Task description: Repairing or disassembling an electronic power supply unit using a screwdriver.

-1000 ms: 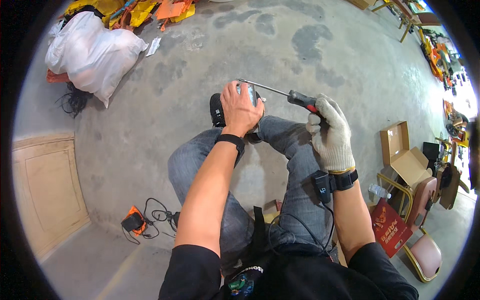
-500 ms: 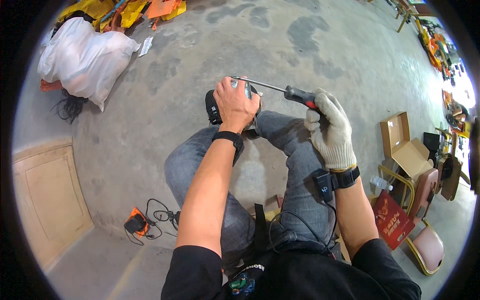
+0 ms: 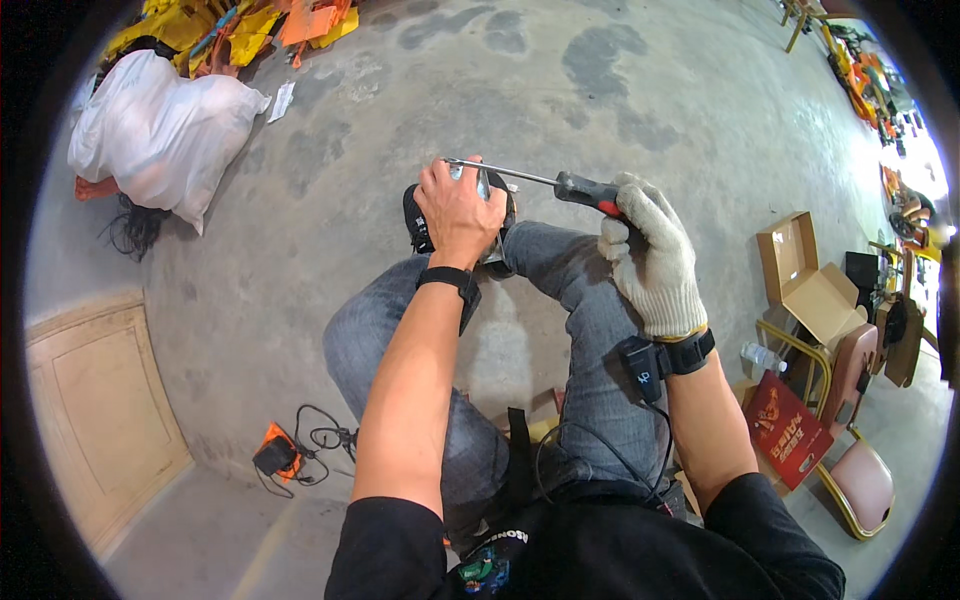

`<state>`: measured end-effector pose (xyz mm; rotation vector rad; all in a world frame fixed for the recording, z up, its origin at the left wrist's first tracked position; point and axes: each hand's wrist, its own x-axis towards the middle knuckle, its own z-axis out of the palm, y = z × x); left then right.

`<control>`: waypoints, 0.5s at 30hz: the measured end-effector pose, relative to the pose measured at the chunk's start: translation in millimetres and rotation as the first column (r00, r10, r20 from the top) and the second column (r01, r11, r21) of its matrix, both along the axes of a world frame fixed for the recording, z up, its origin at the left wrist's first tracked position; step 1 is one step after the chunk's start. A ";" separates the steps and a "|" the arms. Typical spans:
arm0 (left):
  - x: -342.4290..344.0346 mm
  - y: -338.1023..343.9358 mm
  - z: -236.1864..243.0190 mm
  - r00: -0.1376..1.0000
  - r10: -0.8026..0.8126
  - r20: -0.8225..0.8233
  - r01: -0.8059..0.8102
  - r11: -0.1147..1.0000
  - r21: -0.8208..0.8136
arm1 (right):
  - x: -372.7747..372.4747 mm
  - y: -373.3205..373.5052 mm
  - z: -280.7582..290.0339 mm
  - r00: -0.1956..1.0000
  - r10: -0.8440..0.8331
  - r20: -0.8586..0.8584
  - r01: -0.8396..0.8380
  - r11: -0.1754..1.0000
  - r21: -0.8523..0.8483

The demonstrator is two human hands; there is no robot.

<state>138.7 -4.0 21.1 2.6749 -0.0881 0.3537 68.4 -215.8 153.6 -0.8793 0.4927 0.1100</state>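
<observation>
The screwdriver (image 3: 583, 190) had a black-and-red handle and a silver shaft (image 3: 505, 171). The knitted work glove (image 3: 660, 270) was off-white, the jeans (image 3: 605, 345) faded grey-blue, the T-shirt (image 3: 610, 550) black with a multicoloured print (image 3: 487, 567). The grey floor (image 3: 260, 330) carried darker blotches; the plastic bag (image 3: 165, 130) was white, the cardboard box (image 3: 822, 305) brown.

Black T-shirt (image 3: 620, 545), grey-blue jeans (image 3: 600, 340), black shoes (image 3: 417, 222), black wrist straps (image 3: 447, 277), off-white glove (image 3: 667, 280) over right fingers (image 3: 645, 207)
</observation>
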 end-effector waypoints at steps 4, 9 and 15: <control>-1.4 -0.1 0.1 1.000 -0.007 0.016 0.007 0.999 -0.041 | 0.3 -1.7 -1.7 1.000 0.002 0.006 -0.002 1.000 0.020; -0.3 -1.3 1.1 1.000 0.007 0.005 -0.007 1.000 -0.022 | -0.7 -0.1 -1.8 1.000 -0.004 0.018 0.004 1.000 0.007; -0.2 -5.1 4.9 1.000 0.013 0.007 -0.013 0.999 -0.038 | -0.1 -2.1 -2.0 1.000 0.001 0.021 -0.001 1.000 0.004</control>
